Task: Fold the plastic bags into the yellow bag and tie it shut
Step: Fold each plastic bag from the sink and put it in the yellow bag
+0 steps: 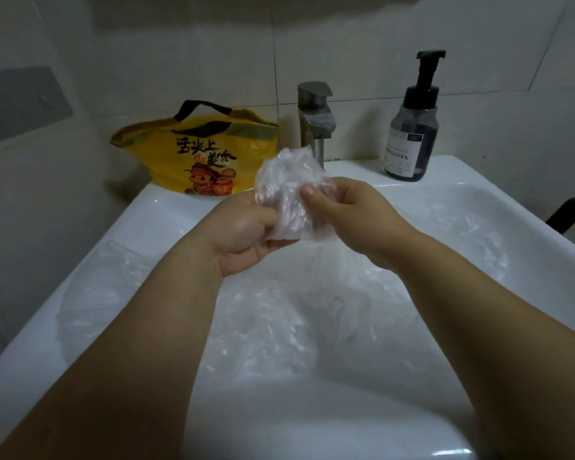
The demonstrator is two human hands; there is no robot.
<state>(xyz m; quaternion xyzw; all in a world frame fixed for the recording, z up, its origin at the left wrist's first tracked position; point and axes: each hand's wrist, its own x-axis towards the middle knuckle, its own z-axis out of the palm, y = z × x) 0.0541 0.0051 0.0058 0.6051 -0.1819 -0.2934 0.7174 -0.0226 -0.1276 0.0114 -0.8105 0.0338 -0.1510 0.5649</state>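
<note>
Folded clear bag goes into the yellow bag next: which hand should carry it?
Left, probably. The left hand grips the folded clear bag from below, on the side nearer the yellow bag, which stands rear left on the sink rim. The right hand would have to cross over.

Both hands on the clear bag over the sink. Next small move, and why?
Probably carry the clear bag back-left into the yellow bag: left hand and right hand grip it bunched small, and the yellow bag's top looks open behind it.
</note>
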